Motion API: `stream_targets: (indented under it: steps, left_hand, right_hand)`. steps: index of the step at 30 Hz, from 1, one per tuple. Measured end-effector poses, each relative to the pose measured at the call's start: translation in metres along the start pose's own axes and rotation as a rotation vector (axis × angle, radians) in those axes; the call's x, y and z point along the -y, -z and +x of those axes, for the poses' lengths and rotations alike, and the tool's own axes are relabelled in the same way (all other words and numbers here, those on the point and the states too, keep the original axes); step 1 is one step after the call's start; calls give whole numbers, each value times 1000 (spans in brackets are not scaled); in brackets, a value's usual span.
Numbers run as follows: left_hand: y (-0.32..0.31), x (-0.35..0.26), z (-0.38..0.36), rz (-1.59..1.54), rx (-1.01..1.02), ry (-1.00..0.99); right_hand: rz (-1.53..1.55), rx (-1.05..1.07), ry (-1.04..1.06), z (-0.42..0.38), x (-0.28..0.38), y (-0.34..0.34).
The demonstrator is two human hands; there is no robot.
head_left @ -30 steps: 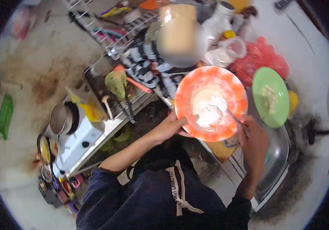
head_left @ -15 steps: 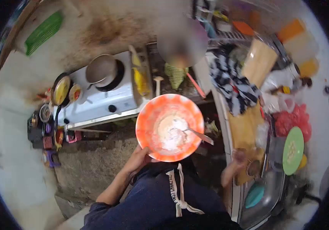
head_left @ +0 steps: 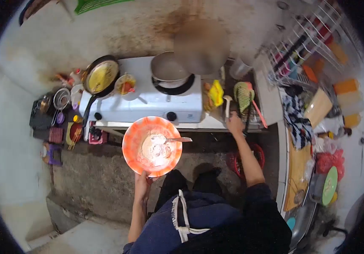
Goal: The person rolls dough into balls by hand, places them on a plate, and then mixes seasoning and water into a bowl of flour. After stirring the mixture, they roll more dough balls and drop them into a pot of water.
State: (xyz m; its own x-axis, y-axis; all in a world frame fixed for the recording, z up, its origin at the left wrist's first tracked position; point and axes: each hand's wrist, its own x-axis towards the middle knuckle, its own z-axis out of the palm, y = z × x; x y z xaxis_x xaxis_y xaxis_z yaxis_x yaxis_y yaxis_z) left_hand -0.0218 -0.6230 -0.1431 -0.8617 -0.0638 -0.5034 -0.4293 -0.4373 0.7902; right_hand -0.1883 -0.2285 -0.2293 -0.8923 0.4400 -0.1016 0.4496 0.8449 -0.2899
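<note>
My left hand (head_left: 145, 181) grips the near rim of an orange-and-white bowl (head_left: 129, 149), held up in front of the stove. White flour-like powder (head_left: 156, 153) lies in it. A metal spoon (head_left: 177, 139) rests in the bowl, its handle sticking out over the right side. My right hand (head_left: 234, 123) is at the counter's front edge, its curled fingers around the lower handle of a pale ladle (head_left: 227, 103). Beside the ladle lie a yellow packet (head_left: 216, 93), a green patterned cloth (head_left: 244, 96) and a red-handled utensil (head_left: 259, 113).
A white stove (head_left: 139, 111) carries a pot (head_left: 165, 70), a frying pan (head_left: 101, 78) and a small bowl (head_left: 125, 84). A red basket (head_left: 258, 155) stands on the floor. Along the right counter are a cutting board (head_left: 297, 169), a green plate (head_left: 329, 186) and a dish rack (head_left: 313, 42).
My view has turned right toward the counter beside the stove. My right hand has moved from beside the right counter to the ladle. The bowl stays in my left hand.
</note>
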Motion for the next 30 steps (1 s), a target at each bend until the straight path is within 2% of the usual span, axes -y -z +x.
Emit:
stream_targets:
  steps: [3,4,5,6,9,11,13,15,16,17,18,20,21,23,24,25,26,28,30]
  left_hand:
    - [25,-1,-4,-57,-55,-4]
    - [32,-1,-2,-66,-72,-9]
    - [39,0,0,-102,-78,6]
    - [45,0,2,-136,-80,23]
    - [49,-9,11,-107,-71,46]
    - [51,-9,27,-103,-48,66]
    - [52,-10,43,-98,-25,84]
    - [49,-11,60,-85,-8,90]
    - [49,-8,69,-88,-9,89]
    - [50,-4,78,-87,8,113]
    - [49,-3,84,-85,24,136]
    - [37,-14,95,-72,25,144]
    - [31,-21,103,-62,33,155]
    - [29,-24,123,-35,68,142]
    - [28,-24,133,-21,99,135]
    - [25,-27,141,26,118,157]
    - [21,-29,148,28,123,156]
    - [15,-33,161,75,116,222]
    - [10,-34,170,81,124,208]
  right_hand:
    - [16,113,-90,19,3,-13]
    - [36,64,-77,29,-9,-28]
    - [118,97,-88,25,0,-17]
    - [111,69,-59,45,-24,-43]
    - [53,42,-120,37,-18,-28]
    - [17,-53,-101,36,-22,-16]
    - [138,-186,-142,25,-20,2]
    - [127,-393,-70,3,-4,35]
    - [258,-478,-26,2,-9,43]
    - [223,-443,-91,3,-5,64]
    - [293,-473,-68,-9,22,92]
    - [330,-617,201,-9,58,127]
    - [341,-621,195,-9,84,143]
    - [405,-335,230,-3,140,163]
    - [372,-297,370,12,158,155]
    - [284,-186,355,16,187,157]
    - [161,-219,495,36,198,137]
    - [-26,-142,570,58,235,121]
    - [-59,-165,615,92,240,85]
